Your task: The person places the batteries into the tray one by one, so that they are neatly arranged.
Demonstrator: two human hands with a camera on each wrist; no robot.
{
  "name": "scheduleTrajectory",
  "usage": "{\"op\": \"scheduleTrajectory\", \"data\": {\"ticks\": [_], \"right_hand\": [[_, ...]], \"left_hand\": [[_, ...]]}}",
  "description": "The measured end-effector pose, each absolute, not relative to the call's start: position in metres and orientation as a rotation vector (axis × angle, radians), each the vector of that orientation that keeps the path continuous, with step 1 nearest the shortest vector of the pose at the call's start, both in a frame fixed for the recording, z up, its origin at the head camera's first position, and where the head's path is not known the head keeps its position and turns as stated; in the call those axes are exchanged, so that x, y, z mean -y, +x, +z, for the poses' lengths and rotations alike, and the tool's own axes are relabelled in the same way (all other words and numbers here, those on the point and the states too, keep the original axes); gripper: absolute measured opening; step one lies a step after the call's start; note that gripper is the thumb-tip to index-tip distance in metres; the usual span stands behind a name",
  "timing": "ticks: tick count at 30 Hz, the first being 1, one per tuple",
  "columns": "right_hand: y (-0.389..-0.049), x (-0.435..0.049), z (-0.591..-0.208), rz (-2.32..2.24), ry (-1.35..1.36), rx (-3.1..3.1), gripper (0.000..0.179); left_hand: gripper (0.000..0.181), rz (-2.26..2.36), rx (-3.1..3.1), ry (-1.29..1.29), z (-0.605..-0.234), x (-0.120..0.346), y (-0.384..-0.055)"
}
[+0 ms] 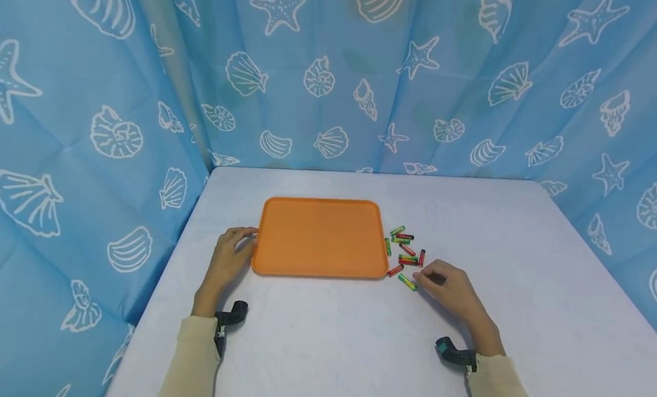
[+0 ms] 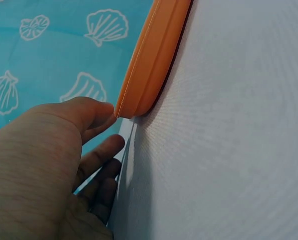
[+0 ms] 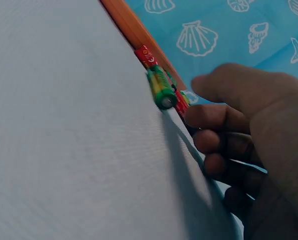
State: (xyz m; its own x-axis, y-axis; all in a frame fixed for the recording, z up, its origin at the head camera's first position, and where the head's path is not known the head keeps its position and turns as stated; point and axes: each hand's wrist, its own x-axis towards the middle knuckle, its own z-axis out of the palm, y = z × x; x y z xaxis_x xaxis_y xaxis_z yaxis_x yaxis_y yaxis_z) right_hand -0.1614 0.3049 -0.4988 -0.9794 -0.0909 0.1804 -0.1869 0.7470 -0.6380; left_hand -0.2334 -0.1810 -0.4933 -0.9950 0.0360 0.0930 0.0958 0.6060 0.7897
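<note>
Orange and shallow, the tray [image 1: 318, 237] is seen from the head on the white tabletop [image 1: 333, 334], its left edge touched by the left hand [image 1: 229, 259]. Red and green batteries [image 1: 408, 261] are scattered right of the tray, with the right hand [image 1: 449, 286] held beside them. From the left wrist, the tray's corner is touched by fingertips, the lower fingers loosely parted. From the right wrist, the thumb and fingers are held apart, near a green battery [image 3: 161, 89].
</note>
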Motion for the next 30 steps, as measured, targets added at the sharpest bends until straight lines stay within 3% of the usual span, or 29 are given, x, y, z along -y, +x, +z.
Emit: {"op": "scheduleTrajectory", "data": {"ticks": [2,7,15,25,30], "right_hand": [[-0.161,-0.305,-0.498,1.084,0.294,2.803,0.009],[-0.159,-0.302,-0.494,1.143,0.485,2.82,0.031],[-0.157,-0.3,-0.491,1.091,0.57,2.949,0.047],[-0.158,-0.306,-0.492,1.118,0.689,2.907,0.022],[-0.157,-0.301,-0.492,1.112,0.613,2.962,0.037]], "left_hand": [[0.036,-1.356,2.756,-0.112,-0.493,0.181,-0.233],[0.037,-1.343,2.761,-0.112,-0.493,0.18,-0.234],[0.038,-1.315,2.78,-0.089,-0.493,0.179,-0.235],[0.038,-1.293,2.798,-0.083,-0.492,0.178,-0.235],[0.038,-1.292,2.802,-0.079,-0.494,0.18,-0.235]]}}
